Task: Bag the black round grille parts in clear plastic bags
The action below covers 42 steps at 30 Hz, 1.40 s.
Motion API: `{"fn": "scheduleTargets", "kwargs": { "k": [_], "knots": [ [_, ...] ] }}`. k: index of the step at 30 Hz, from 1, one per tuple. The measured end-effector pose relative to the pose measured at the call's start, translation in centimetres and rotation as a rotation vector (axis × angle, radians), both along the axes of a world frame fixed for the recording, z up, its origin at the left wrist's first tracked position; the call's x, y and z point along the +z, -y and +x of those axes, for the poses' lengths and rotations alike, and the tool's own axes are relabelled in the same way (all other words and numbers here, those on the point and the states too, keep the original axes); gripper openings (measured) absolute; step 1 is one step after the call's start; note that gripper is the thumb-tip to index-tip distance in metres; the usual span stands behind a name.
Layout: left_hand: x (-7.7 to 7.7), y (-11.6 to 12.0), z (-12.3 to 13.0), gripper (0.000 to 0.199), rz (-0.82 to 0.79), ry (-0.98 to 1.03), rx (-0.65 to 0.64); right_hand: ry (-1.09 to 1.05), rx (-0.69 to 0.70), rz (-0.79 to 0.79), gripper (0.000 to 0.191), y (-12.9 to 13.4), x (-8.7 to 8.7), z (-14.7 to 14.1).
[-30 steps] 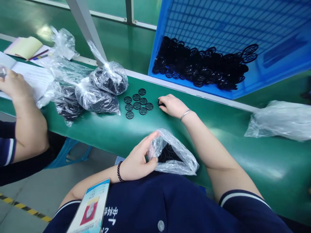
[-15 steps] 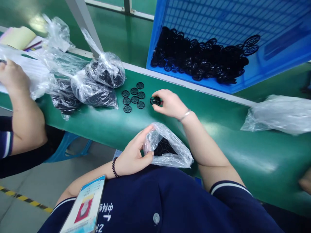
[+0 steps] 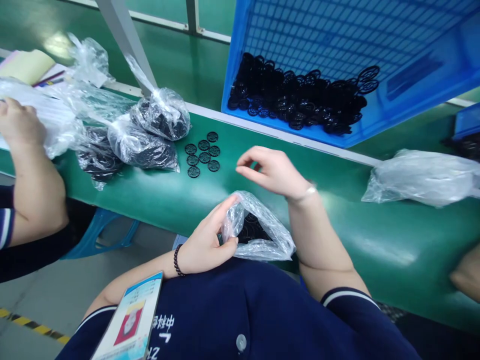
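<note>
My left hand (image 3: 208, 235) grips the edge of a clear plastic bag (image 3: 275, 237), thumb inside the opening and fingers along the outside. Black spoked discs (image 3: 253, 230) lie inside the bag, close against my body. Above and beyond the bag, my right hand (image 3: 268, 170) hovers with bent fingers, a small gap showing between thumb and forefinger. No disc is visible in it. To its left, several black openwork discs (image 3: 204, 158) lie flat in a loose cluster on the green table (image 3: 157, 197).
A tilted blue crate (image 3: 397, 120) holds a heap of black discs (image 3: 296, 97) behind the table. Filled, tied bags (image 3: 144, 142) sit at the left, near another person's hand (image 3: 20, 122). Flat clear bags (image 3: 423, 177) lie at the right, with another person's arm (image 3: 467, 272) below.
The black disc in my right hand is no longer visible there, and that hand has shifted slightly right and nearer me. My left hand keeps holding the bag. The view has shifted slightly.
</note>
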State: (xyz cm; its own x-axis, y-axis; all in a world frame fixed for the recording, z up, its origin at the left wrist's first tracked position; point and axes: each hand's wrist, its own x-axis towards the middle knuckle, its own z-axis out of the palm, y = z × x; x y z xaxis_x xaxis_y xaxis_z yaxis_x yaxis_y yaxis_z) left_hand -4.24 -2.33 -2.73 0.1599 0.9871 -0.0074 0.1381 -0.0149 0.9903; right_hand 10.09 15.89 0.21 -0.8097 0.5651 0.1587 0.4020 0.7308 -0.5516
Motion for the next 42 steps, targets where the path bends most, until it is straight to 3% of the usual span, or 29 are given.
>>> {"fn": "scheduleTargets", "kwargs": {
  "k": [3, 6, 8, 14, 20, 23, 26, 28, 30, 33, 35, 37, 40, 42],
  "knots": [
    [0.1, 0.1, -0.1, 0.079, -0.013, -0.002, 0.009, 0.219, -0.085, 0.055, 0.019, -2.2, -4.1, -4.7],
    [0.0, 0.2, -0.3, 0.078, -0.012, -0.005, 0.015, 0.337, -0.125, 0.089, 0.028, -2.6, -6.7, -7.5],
    [-0.2, 0.1, -0.5, 0.078, -0.021, -0.003, 0.026, 0.341, -0.13, 0.096, 0.027, -2.7, -7.2, -7.9],
    [-0.5, -0.6, -0.7, 0.079, -0.026, -0.003, -0.006, 0.249, -0.156, 0.175, 0.035, -4.3, -6.5, -7.8],
    [-0.1, -0.9, -0.5, 0.081, -0.024, -0.014, 0.002, 0.306, -0.087, 0.158, 0.025, -5.2, -7.3, -8.5],
    [-0.2, -0.6, -0.5, 0.079, -0.022, -0.011, 0.031, 0.183, -0.127, 0.124, 0.022, -4.5, -5.9, -6.2],
    [-0.5, -0.5, -0.5, 0.078, -0.021, -0.013, 0.047, -0.058, -0.099, 0.05, 0.024, -2.3, -2.1, -2.3],
    [-0.6, -0.6, -0.5, 0.078, -0.014, -0.016, 0.045, -0.114, 0.064, -0.013, 0.024, -0.1, 1.0, 0.3],
    [-0.7, -0.8, -0.3, 0.08, 0.001, -0.017, 0.032, -0.038, 0.298, -0.058, 0.018, 2.1, 3.5, 2.3],
    [-0.7, -1.0, -0.1, 0.081, 0.036, -0.018, 0.005, 0.093, 0.492, -0.089, 0.021, 3.8, 5.0, 3.9],
    [-0.6, -1.0, 0.0, 0.082, 0.064, -0.016, 0.001, 0.077, 0.49, -0.103, 0.029, 3.2, 4.5, 3.7],
    [-0.6, -0.8, 0.0, 0.082, 0.07, -0.015, 0.004, 0.017, 0.406, -0.101, 0.029, 1.3, 2.9, 2.4],
    [-0.5, -0.5, 0.0, 0.082, 0.046, -0.028, 0.005, 0.009, 0.176, 0.0, 0.02, -3.1, -1.1, -1.7],
    [-0.4, -0.4, -0.1, 0.081, 0.031, -0.038, 0.009, 0.082, 0.108, 0.094, 0.034, -6.1, -4.0, -5.1]
  ]
}}
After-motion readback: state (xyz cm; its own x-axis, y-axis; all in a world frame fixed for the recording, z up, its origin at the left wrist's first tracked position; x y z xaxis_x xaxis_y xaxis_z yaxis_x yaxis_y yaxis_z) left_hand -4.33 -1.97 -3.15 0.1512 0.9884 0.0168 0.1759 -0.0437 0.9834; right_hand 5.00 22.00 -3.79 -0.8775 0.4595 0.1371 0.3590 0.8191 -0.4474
